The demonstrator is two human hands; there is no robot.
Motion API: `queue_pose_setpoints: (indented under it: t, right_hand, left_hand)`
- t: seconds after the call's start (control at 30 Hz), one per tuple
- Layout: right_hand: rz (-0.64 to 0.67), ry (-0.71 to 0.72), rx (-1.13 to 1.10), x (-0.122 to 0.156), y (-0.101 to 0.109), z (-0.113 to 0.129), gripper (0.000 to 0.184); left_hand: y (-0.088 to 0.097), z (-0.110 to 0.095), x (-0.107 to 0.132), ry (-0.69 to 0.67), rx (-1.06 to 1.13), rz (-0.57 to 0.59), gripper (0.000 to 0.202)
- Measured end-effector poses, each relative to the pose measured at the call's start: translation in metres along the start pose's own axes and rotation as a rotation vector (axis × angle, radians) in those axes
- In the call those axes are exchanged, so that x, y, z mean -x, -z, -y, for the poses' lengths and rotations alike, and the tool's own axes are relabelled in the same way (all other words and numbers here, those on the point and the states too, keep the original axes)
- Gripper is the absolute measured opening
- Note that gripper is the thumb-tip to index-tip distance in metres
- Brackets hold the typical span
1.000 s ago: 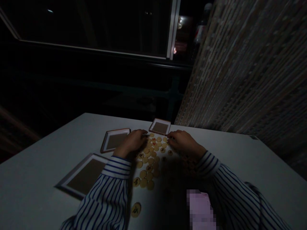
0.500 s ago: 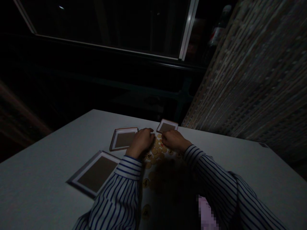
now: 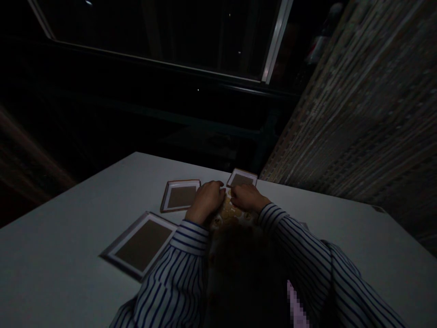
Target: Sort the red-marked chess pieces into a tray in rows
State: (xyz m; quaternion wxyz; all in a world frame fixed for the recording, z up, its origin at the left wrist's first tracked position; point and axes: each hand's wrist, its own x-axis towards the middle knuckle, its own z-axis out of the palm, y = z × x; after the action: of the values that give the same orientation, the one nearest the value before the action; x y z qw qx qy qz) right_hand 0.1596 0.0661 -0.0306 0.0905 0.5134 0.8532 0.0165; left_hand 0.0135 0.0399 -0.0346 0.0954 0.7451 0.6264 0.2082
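Round wooden Chinese chess pieces [image 3: 229, 212] lie in a loose cluster on the white table [image 3: 68, 237], several with dark characters on them. My left hand [image 3: 210, 199] rests at the left side of the cluster, its fingers curled inward and their tips mostly hidden. On the other side, my right hand [image 3: 248, 197] is closed, knuckles up, at the cluster's right edge. What either hand holds, if anything, does not show. Deep shadow between my striped sleeves covers the nearer pieces.
A framed panel [image 3: 145, 243] lies left of my left forearm. Behind it is a smaller brown-edged frame [image 3: 182, 196], and another small frame [image 3: 242, 178] sits near the far table edge. A beaded curtain [image 3: 358, 114] hangs at right; a dark window is beyond.
The view has shifted slightly. My two hands have come a little closer together around the pieces, and the shadow over the nearer pieces has deepened.
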Motion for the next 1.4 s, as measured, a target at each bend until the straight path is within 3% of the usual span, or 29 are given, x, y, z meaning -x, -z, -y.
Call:
queue_pose_setpoints:
  t: [0.37, 0.73, 1.13, 1.4]
  right_hand:
    - [0.010, -0.002, -0.019, -0.003, 0.001, -0.001, 0.027]
    - [-0.066, -0.008, -0.023, 0.003, 0.002, 0.001, 0.032]
    - [-0.389, 0.082, -0.044, 0.027, 0.014, -0.005, 0.027]
    - [-0.493, 0.088, -0.041, 0.050, 0.022, -0.011, 0.026]
  left_hand:
    - [0.001, -0.001, -0.001, 0.001, 0.003, 0.002, 0.035]
    - [0.002, 0.001, 0.000, 0.007, 0.040, -0.010, 0.035]
    - [-0.001, -0.002, -0.008, -0.003, 0.317, -0.079, 0.036]
    - [-0.001, -0.016, -0.007, -0.035, 0.652, 0.048, 0.038]
